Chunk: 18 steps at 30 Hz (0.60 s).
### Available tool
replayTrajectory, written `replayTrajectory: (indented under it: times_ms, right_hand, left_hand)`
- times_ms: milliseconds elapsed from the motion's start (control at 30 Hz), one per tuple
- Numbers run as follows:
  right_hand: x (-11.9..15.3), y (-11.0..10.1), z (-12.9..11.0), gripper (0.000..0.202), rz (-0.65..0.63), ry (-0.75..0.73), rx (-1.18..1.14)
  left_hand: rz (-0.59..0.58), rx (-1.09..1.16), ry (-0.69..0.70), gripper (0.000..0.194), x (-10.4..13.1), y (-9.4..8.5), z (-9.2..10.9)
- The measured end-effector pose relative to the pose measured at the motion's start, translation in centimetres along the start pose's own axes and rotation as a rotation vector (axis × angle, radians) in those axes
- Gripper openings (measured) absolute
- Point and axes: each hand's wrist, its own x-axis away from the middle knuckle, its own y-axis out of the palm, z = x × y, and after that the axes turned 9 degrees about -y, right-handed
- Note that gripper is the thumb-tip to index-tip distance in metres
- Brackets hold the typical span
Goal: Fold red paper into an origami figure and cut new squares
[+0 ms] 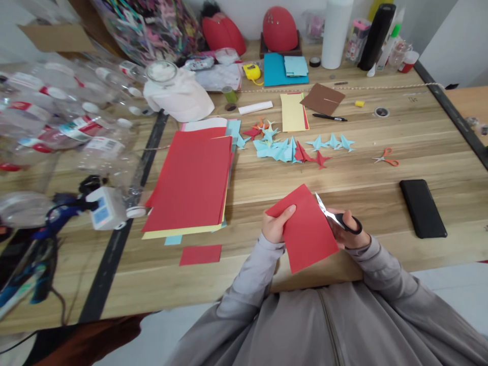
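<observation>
My left hand (275, 226) pinches the left edge of a red paper sheet (308, 231), its thumb on top. Black-handled scissors (331, 214) are in my right hand (351, 233), whose fingers wrap round the handles at the sheet's right edge. The blades point up and to the left, and some fingers of that hand are hidden behind the paper. A stack of red sheets (190, 183) lies to the left, with yellow and blue paper under it. Nearer the front edge is a small red strip (200, 255).
Folded blue paper cranes (277, 150) and red ones lie beyond my hands. Orange scissors (389, 160) and a black phone (423, 208) are at the right. Plastic bottles (102, 147) crowd the left; a brown paper (323, 98) lies farther back.
</observation>
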Motion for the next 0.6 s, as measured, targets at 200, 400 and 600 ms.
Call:
replayTrajectory:
  times_ms: [200,400,600]
  right_hand:
    - [0.23,0.04,-0.14,0.076,0.031,-0.022,-0.061]
    - [0.45,0.00,-0.21,0.072,0.047,-0.030,-0.044]
    - [0.47,-0.14,0.01,0.068,0.068,-0.045,-0.049]
  left_hand:
    - [0.002,0.022,-0.012,0.032,0.14,0.24,0.29]
    - [0.000,0.033,-0.036,0.034,0.20,0.27,0.28]
    - [0.000,0.033,-0.029,0.032,0.12,0.21,0.21]
